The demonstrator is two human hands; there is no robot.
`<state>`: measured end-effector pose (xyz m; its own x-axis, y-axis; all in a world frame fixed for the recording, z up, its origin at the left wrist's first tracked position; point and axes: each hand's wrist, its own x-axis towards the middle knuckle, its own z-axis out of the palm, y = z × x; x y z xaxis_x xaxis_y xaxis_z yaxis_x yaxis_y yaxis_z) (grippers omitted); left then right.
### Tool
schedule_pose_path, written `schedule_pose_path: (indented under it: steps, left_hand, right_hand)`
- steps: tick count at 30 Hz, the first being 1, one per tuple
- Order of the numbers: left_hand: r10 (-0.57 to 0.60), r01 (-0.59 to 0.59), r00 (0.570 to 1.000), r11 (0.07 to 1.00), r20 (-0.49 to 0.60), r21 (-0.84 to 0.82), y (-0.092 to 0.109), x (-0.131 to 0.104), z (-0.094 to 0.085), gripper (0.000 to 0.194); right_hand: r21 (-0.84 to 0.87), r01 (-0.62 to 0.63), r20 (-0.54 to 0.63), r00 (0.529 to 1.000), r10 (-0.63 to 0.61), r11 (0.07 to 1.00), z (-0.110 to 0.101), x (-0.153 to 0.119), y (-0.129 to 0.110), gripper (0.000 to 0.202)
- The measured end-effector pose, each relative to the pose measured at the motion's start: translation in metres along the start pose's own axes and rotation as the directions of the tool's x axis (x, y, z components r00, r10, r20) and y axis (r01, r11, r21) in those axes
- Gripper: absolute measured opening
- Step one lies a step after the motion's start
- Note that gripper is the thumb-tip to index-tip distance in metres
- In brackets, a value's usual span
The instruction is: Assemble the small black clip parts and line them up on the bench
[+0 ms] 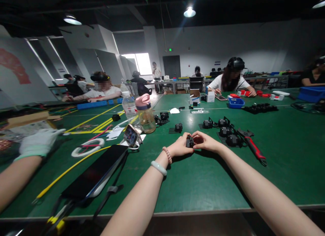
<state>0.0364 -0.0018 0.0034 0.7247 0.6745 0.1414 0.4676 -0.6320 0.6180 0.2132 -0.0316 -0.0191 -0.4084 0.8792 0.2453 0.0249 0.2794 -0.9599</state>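
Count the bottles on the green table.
2: a pink-lidded drinking bottle, left of the hands, and a clear plastic bottle just behind it, to its left. Others may be hidden.

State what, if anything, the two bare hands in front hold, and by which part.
The left hand holds a small black part around its left side; the right hand is at its right side, its grip unclear.

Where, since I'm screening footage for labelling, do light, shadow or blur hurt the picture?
Head view: window blown out; ceiling lamp glaring, with a streak; shadows under the forearms; gloved hand blurred; black part between left hand and right hand too dark for fine detail; forearms seemingly stretched towards the lower edge.
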Motion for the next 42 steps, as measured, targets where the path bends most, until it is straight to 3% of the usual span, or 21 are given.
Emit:
schedule_pose_path:
  steps: [25, 42]
  left_hand:
    - [0.01, -0.01, 1.0, 1.0, -0.005, -0.017, -0.001, 0.0, 0.002, 0.056]
    - [-0.065, 0.063, 0.998, 0.994, -0.016, -0.088, 0.011, -0.006, 0.002, 0.055]
  right_hand:
    - [-0.04, 0.03, -0.022, 0.999, -0.031, 0.999, 0.001, 0.0, 0.006, 0.039]
    - [-0.043, 0.038, -0.006, 0.999, -0.038, 0.998, 0.003, -0.001, 0.007, 0.038]
